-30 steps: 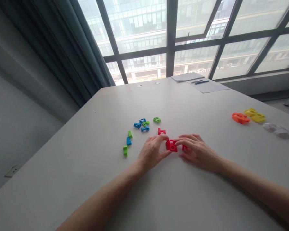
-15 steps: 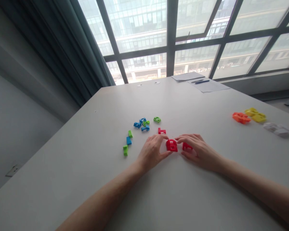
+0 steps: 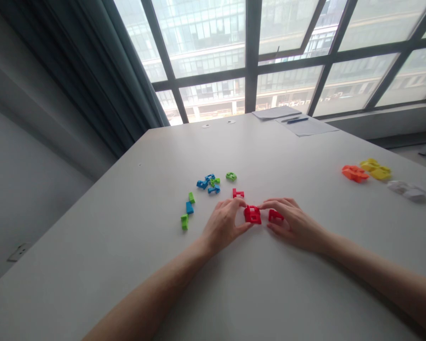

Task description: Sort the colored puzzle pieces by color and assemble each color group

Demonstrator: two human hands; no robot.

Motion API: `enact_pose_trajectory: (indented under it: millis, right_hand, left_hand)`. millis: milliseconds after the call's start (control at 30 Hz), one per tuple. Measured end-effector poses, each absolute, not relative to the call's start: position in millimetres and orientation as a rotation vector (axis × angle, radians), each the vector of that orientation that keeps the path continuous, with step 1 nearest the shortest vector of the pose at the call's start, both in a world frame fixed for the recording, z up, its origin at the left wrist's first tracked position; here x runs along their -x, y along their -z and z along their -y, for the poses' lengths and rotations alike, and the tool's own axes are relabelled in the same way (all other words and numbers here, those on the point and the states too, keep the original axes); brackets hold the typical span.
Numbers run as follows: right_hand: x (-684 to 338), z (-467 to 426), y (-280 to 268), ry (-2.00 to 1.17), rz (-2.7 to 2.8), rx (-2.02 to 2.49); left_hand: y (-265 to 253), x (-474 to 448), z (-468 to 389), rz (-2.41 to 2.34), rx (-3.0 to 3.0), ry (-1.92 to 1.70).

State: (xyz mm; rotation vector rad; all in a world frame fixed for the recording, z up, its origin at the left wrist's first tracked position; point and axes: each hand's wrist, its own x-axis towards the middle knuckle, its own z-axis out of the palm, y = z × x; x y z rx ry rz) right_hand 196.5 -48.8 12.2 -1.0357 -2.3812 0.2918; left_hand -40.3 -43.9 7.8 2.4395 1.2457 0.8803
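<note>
My left hand (image 3: pixel 227 219) curls around a red plastic building piece (image 3: pixel 252 215) with square openings, gripping it between thumb and fingers just above or on the table. The index fingertip of my right hand (image 3: pixel 287 218) reaches to that piece's upper right corner. A second red piece (image 3: pixel 276 215) sits in the gap between my right thumb and fingers, partly covered; whether they press on it is not clear. Beyond my left fingers lies a smaller red piece (image 3: pixel 238 193).
Blue pieces (image 3: pixel 202 184) and green pieces (image 3: pixel 231 176) are scattered at the left and beyond my hands. Orange (image 3: pixel 355 174), yellow (image 3: pixel 376 169) and white pieces (image 3: pixel 406 191) lie at the right. Papers (image 3: pixel 307 127) with a pen (image 3: pixel 297 121) rest near the window.
Both hands and the red pieces keep almost the same positions. Only a very slight shift of the whole view shows.
</note>
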Motion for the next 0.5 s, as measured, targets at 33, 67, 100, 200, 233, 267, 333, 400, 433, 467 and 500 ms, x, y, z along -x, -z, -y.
enact_pose_trajectory:
  millis: [33,67,100,200,233,267,333,400,433,467,500]
  right_hand:
    - [-196.3,49.2,-12.7,-0.294,2.378,1.049]
    - [-196.1,49.5,-13.1,-0.296,2.372,1.06]
    - [-196.0,49.8,-13.6,-0.297,2.365,1.069]
    - [-196.0,50.3,-14.7,-0.303,2.333,1.075]
    - [-196.3,50.3,-14.8,-0.309,2.317,1.077]
    - [-196.7,50.2,-14.7,-0.317,2.298,1.08]
    - [-197.7,49.5,-13.9,-0.337,2.254,1.09]
    - [-198.8,48.4,-12.5,-0.355,2.217,1.109]
    - [-199.1,47.9,-11.8,-0.361,2.205,1.121]
    - [-199.1,47.4,-11.2,-0.362,2.194,1.133]
    - [-199.0,47.0,-10.7,-0.358,2.185,1.144]
  left_hand:
    - [-7.8,40.1,44.0,-1.248,-2.438,-0.877]
    - [-7.8,39.9,44.0,-1.249,-2.439,-0.875]
    - [-7.8,39.8,44.0,-1.249,-2.441,-0.876]
    - [-7.6,40.0,44.0,-1.249,-2.45,-0.888]
    - [-7.6,40.1,44.0,-1.253,-2.452,-0.889]
    - [-7.6,40.1,44.1,-1.26,-2.454,-0.886]
    - [-8.2,40.0,44.5,-1.275,-2.461,-0.874]
    - [-9.6,39.6,45.4,-1.28,-2.476,-0.866]
    - [-10.6,39.5,45.9,-1.276,-2.486,-0.868]
    - [-12.0,39.4,46.3,-1.269,-2.494,-0.876]
    - [-13.5,39.7,46.6,-1.263,-2.499,-0.89]
